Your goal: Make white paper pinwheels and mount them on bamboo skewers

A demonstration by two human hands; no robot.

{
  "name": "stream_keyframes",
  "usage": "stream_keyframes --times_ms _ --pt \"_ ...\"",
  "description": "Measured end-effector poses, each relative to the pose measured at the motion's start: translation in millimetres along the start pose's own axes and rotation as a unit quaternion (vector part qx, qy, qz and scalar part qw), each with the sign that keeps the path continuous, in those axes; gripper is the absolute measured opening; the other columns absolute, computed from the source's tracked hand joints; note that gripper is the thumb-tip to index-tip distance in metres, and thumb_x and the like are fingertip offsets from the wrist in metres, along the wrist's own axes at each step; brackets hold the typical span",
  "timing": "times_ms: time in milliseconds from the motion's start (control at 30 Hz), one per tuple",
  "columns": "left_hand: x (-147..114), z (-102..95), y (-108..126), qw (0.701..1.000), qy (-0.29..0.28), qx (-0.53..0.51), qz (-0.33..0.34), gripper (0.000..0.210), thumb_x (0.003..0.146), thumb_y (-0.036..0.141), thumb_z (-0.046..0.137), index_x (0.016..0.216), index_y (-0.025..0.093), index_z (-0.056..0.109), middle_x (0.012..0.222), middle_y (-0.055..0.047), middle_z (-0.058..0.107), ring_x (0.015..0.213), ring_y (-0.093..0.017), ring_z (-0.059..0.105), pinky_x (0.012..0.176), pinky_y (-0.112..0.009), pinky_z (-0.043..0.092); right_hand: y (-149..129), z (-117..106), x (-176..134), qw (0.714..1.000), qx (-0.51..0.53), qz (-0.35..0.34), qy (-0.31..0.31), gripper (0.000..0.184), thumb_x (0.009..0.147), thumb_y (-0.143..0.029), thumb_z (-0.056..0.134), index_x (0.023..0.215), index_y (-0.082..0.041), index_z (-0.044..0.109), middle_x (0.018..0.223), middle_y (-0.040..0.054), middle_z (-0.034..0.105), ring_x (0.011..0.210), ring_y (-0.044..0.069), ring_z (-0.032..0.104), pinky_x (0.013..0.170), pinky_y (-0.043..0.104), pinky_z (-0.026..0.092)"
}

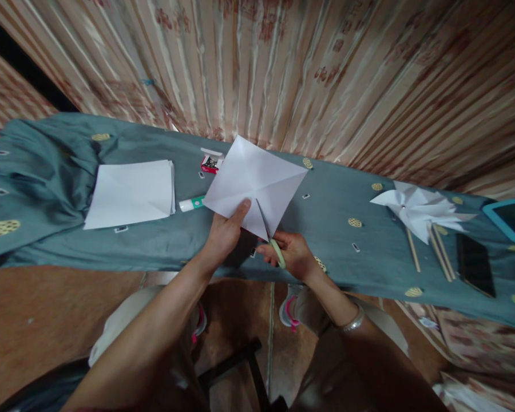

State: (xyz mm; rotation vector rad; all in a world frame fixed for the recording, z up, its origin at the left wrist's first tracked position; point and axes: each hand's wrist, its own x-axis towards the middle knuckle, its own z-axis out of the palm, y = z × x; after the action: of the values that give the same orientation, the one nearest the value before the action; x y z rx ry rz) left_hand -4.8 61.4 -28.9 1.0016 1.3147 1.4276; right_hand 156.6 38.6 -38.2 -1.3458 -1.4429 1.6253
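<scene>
A green-blue cloth with yellow prints covers the long table, bunched up at its left end. On the left part, between the far and near edges, lies a stack of white paper, its right-hand corners slightly out of line. Right of it, a glue stick with a white cap and green body points at the left corner of a white square sheet. Nearer the far edge sits a small red box, lid up, with small metallic pieces inside, too small to make out; the sheet partly covers its right side.

The square sheet, creased along its diagonals, is held over the middle of the table. The left hand grips it, thumb pressed on top near the centre and the other fingers mostly hidden below. The right hand has its fingers curled around the pale green handles of the scissors, whose blades lie at a slit running in from the sheet's near corner.

Towards the right end, overlapping paper pinwheels rest with wooden sticks reaching towards the near edge. A black smartphone lies just beside them, and a blue-framed device sits at the far right corner.
</scene>
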Motion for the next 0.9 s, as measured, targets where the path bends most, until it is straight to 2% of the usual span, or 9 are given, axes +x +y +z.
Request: stream_keyframes --times_ms 167,400,600,767,900 --pt "1 0.0 -2 1.000 0.000 0.010 0.013 0.040 0.079 0.043 0.065 0.110 0.018 0.064 0.118 -0.011 0.069 0.117 -0.028 0.059 0.104 -0.041 0.043 -3 2 0 1.000 0.013 0.016 0.009 0.043 0.056 -0.055 0.082 0.064 -0.017 0.063 0.050 -0.0035 0.058 0.040 0.007 0.047 0.040 0.021 0.036" --pt "3 -0.7 -5 1.000 0.002 -0.006 0.001 0.037 0.078 0.042 0.067 0.104 0.016 0.066 0.117 -0.012 0.070 0.111 -0.027 0.063 0.099 -0.038 0.048 -2 2 0 1.000 0.018 0.020 0.005 0.043 0.056 -0.054 0.082 0.065 -0.017 0.064 0.049 -0.0041 0.058 0.041 0.007 0.048 0.041 0.020 0.040" --pt "9 -3.1 -7 0.999 0.020 -0.041 -0.009 0.038 0.076 0.043 0.068 0.105 0.018 0.066 0.118 -0.011 0.069 0.111 -0.029 0.063 0.095 -0.040 0.050 2 -1 -2 0.999 -0.001 0.038 -0.020 0.043 0.063 -0.049 0.080 0.089 -0.017 0.070 0.055 -0.0037 0.061 0.046 0.008 0.053 0.044 0.019 0.043" --pt "18 -12.5 0 0.999 0.044 -0.019 -0.005 0.040 0.074 0.043 0.069 0.105 0.017 0.066 0.119 -0.013 0.069 0.111 -0.029 0.064 0.097 -0.041 0.049 1 -6 -5 0.997 -0.021 0.045 -0.061 0.038 0.063 -0.046 0.080 0.085 -0.018 0.068 0.055 -0.0051 0.060 0.047 0.008 0.052 0.046 0.019 0.042" --pt "24 -22.3 2 0.999 0.045 -0.018 -0.012 0.038 0.070 0.040 0.072 0.099 0.016 0.068 0.116 -0.014 0.070 0.110 -0.030 0.064 0.096 -0.041 0.050 -7 -16 -13 0.991 -0.012 0.087 -0.105 0.037 0.059 -0.041 0.084 0.081 -0.018 0.066 0.057 -0.0048 0.060 0.049 0.008 0.052 0.047 0.020 0.042"
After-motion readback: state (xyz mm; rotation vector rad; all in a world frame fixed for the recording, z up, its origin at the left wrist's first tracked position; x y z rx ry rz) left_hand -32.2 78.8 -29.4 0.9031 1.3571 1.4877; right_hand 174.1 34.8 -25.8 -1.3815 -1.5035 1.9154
